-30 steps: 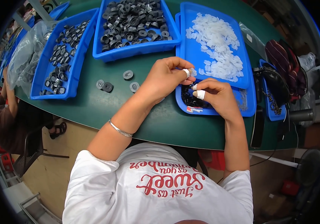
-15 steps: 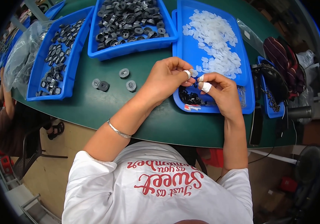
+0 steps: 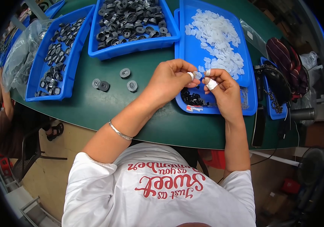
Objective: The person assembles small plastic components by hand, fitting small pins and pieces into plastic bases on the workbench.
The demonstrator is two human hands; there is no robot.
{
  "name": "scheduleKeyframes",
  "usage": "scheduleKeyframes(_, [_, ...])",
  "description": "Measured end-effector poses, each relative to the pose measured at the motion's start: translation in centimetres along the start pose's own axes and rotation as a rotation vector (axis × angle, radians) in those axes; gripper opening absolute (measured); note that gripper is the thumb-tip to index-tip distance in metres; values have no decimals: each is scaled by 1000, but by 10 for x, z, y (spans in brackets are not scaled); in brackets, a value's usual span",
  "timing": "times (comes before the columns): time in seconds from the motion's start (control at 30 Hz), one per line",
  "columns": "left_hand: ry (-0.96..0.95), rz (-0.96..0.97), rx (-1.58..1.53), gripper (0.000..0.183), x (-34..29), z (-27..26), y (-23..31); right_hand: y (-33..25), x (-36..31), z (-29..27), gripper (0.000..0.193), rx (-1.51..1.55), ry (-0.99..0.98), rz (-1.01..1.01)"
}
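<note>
Green tabletop (image 3: 82,109), smooth, faint sheen, near edge bent by the lens. Narrow blue bin (image 3: 69,77) at left: moulded plastic, straight walls, small dark grey pieces scattered over its floor. Wider blue bin (image 3: 139,46) next to it, heaped with dark grey rounded parts (image 3: 131,20), matt, hollowed, lying at all angles. Four loose grey discs (image 3: 132,86) on the table below the bins: short, slotted or holed on top, two of them touching.

Upper blue tray (image 3: 190,47) at right, shallow, round-cornered, with a spill of thin milky flakes (image 3: 218,38). It overlaps a lower blue tray (image 3: 250,112) holding a tangle of small glossy black bits (image 3: 192,99).

Left hand (image 3: 171,79): thumb and forefinger pinching a translucent piece (image 3: 197,75), white tape round one digit; silver bangle (image 3: 120,132) on that forearm. Right hand (image 3: 226,89) just beside, thumb and forefinger tips near each other, both wrapped in white tape; cannot tell whether anything sits between them.

The piece itself: flat, pale, frosted, small, similar to the flakes; held in the air over the near part of the trays, its outline partly covered by fingertips
</note>
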State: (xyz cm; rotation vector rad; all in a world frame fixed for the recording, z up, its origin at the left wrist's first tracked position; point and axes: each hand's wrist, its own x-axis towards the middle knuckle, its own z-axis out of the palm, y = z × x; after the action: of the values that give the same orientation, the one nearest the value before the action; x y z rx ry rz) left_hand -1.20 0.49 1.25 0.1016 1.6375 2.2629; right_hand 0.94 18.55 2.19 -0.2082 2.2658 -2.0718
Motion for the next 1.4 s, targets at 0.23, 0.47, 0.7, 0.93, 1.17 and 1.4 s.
scheduleKeyframes(0.23, [14, 37, -16, 18, 0, 3, -2, 4, -5, 13, 13, -213, 127, -215])
scheduleKeyframes(0.47, [24, 79, -6, 20, -3, 4, -5, 6, -4, 14, 15, -432, 156, -339])
scheduleKeyframes(0.7, [37, 165, 120, 18, -3, 5, -8, 5, -3, 12, 20, -232, 168, -108])
scheduleKeyframes(0.93, [-48, 154, 172, 22, -4, 6, -5, 0, -1, 0, 30, 36, 96, -74])
scheduleKeyframes(1.17, [-60, 89, 50, 24, -2, 4, -2, -17, -2, -16, 23, 58, -41, 73])
scheduleKeyframes(1.4, [-37, 119, 58, 19, -1, 4, 2, -21, -20, -43, 15, -824, -7, 182])
